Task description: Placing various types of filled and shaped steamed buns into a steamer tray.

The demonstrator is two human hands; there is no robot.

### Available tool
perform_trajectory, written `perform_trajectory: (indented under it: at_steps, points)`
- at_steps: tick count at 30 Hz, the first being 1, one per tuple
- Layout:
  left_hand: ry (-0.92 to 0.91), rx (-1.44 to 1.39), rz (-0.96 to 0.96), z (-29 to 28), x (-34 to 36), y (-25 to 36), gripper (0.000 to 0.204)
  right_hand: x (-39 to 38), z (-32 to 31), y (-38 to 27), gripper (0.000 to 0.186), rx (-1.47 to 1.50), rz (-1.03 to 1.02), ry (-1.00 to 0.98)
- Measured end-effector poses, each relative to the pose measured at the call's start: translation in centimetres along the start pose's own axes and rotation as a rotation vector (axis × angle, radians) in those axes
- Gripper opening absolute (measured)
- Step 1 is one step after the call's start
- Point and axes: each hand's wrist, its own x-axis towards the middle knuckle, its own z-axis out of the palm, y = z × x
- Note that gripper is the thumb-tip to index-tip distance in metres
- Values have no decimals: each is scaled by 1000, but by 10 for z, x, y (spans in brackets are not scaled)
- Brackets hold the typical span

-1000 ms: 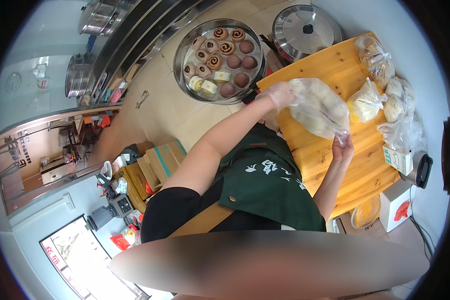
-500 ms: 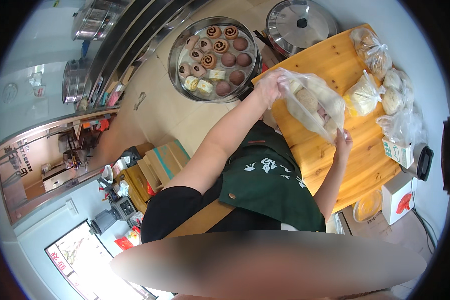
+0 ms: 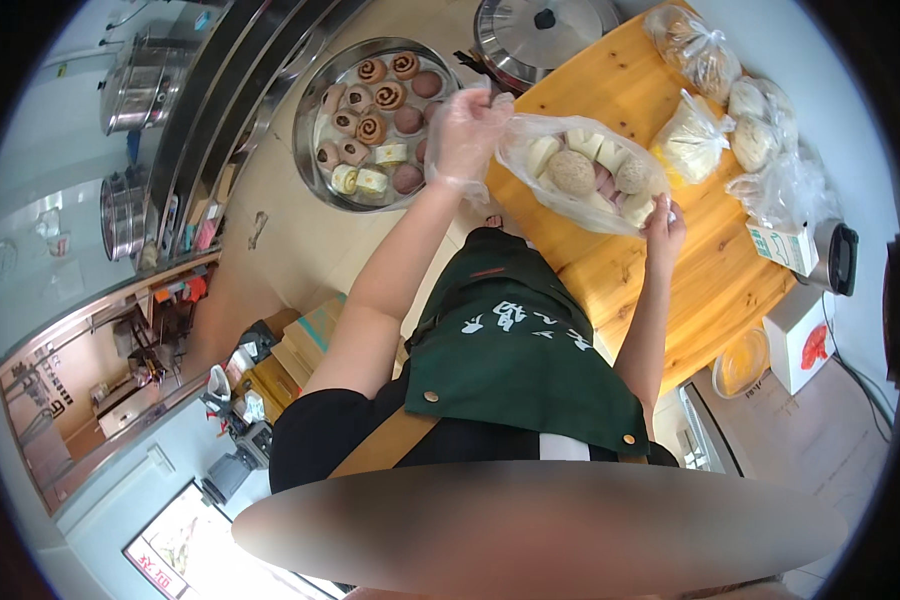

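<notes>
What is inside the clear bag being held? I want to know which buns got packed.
The clear plastic bag holds white rolls, a speckled brown bun and a pinkish one. Buns underneath are covered, so no count.

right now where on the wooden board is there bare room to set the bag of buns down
Bare wood lies on the wooden board below the held bag of buns, toward the white box. The far right edge is crowded with tied bags.

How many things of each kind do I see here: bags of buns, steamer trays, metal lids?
Held bag of buns, gripped by left hand and right hand: 1
Other bags of buns on the wooden table: 3
Round steamer tray: 1
Metal lid: 1
Total: 6
</notes>
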Motion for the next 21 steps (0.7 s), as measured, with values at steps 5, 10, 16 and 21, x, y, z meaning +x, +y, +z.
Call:
perform_trajectory:
  at_steps: [5,10,16,21]
  points:
    - [-70,378,674,15,-30,74,21,-7,3,-6,32,-38,8,-37]
    - [-501,589,519,52,-45,40,29,-9,-2,-6,33,-70,-5,-45]
    - [-675,901,98,79,-38,33,44,-16,-5,-6,39,-83,-42,-67]
    - [-682,1029,37,95,-28,18,50,-19,-7,-1,39,-120,-65,-69]
